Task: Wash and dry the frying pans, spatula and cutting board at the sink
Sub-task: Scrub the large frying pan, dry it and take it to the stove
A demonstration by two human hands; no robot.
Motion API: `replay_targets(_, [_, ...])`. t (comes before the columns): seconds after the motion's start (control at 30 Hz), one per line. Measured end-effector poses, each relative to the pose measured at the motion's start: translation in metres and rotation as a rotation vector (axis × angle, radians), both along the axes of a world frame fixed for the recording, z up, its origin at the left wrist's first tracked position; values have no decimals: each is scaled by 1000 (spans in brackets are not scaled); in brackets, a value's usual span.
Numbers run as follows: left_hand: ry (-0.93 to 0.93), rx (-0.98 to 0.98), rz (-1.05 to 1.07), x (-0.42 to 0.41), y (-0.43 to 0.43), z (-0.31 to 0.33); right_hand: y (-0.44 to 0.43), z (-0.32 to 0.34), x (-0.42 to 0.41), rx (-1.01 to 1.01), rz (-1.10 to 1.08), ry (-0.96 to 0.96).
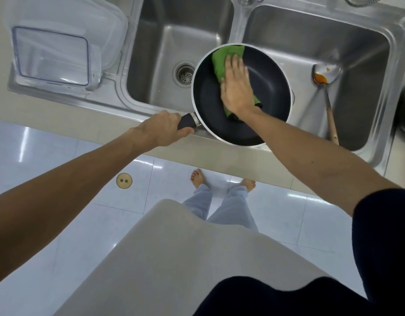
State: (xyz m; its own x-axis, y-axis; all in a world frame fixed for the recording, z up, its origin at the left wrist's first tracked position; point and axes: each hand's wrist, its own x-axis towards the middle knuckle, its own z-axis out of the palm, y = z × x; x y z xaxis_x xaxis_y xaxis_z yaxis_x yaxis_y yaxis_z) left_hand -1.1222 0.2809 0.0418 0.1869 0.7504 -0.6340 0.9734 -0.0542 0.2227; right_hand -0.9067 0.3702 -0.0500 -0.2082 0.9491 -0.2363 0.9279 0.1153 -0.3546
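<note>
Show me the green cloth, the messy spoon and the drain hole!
Green wiping cloth (220, 62): head view, on its bare upper fold.
Sauce-stained metal ladle (325, 74): head view, on its bowl.
Round metal drain strainer (185, 75): head view, on its perforated middle.

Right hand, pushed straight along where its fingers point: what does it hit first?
Probably the far wall of the frying pan, where the green cloth under the right hand bunches; depth unclear.
</note>
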Motion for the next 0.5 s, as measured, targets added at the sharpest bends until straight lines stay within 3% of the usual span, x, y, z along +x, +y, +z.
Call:
replay_targets(0.17, [14,41,-2,0,-3,1,-2,-13,84,23,112,-214])
replay_targets(0.33, [31,55,-14,2,-2,0,-27,3,119,-105,142,-410])
replay_targets(0.5, [28,34,19,2,-3,-1,-100,42,86,-359,9,-346])
